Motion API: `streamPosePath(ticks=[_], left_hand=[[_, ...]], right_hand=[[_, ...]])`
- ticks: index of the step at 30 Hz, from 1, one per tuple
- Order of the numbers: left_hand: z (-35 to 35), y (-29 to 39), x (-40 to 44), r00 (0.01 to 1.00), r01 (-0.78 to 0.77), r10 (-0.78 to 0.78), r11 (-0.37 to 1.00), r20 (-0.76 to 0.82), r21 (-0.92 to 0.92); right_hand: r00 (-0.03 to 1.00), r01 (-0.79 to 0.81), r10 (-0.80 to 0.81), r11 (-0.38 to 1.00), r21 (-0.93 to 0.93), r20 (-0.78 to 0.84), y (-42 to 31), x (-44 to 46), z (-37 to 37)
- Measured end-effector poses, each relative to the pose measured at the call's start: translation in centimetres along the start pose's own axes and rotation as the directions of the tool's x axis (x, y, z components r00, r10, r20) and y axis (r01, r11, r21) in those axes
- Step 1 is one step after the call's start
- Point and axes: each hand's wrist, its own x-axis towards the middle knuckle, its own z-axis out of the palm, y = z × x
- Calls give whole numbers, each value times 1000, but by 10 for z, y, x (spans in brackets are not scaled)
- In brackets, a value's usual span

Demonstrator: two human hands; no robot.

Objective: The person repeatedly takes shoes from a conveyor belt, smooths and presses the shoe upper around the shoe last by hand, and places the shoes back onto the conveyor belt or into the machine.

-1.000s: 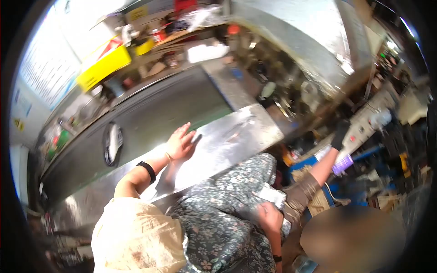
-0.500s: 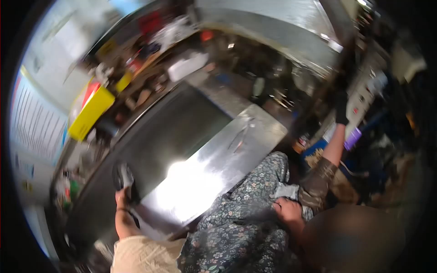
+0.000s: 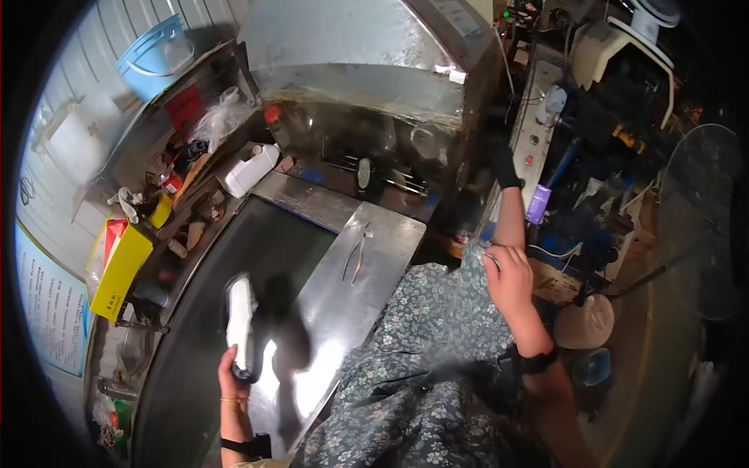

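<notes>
My left hand [image 3: 231,377] is closed on the lower end of a shoe-shaped piece [image 3: 240,324], white inside with a dark edge, held over the dark belt [image 3: 234,257]. Beside it the bare metal plate [image 3: 390,234] carries a pair of pliers [image 3: 357,253] and a dark shadow. My right hand [image 3: 510,282] is over the flowered cloth on my lap [image 3: 421,312], its fingers curled together near a greyish piece of cloth [image 3: 474,254]. What those fingers grip is too small to make out.
A co-worker's forearm [image 3: 511,218] with a dark glove reaches past my right hand towards a machine panel [image 3: 530,140]. At the left are a yellow box [image 3: 121,269] and a cluttered shelf. A metal hood [image 3: 359,70] stands ahead, with a greenish shoe-shaped piece [image 3: 363,174] beneath it.
My left hand went from the metal plate to the piece on the belt, took hold of it and lifted it. My right hand has moved up beside the co-worker's forearm. The view has turned.
</notes>
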Motion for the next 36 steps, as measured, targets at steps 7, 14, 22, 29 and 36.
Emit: streamPosePath(ticks=[7,14,22,29,36], left_hand=[[170,-39,-70,779,-236,84,957,621,166],[231,-55,-94,323,-556,118,827,939,87],[252,-170,-27,753,-120,-119,942,647,312],[307,-138,-43,555,73,-127,992,822,104],[322,-156,-19,676,85,-264,955,688,283]], right_hand=[[919,-252,-110,571,781,378,-93,20,-31],[977,142,51,574,806,-209,-126,-22,-68],[902,79,-283,851,520,325,-102,-96,-24],[884,292,-357,926,240,301,-104,-84,-28],[868,0,-211,905,425,450,-75,-50,-13]])
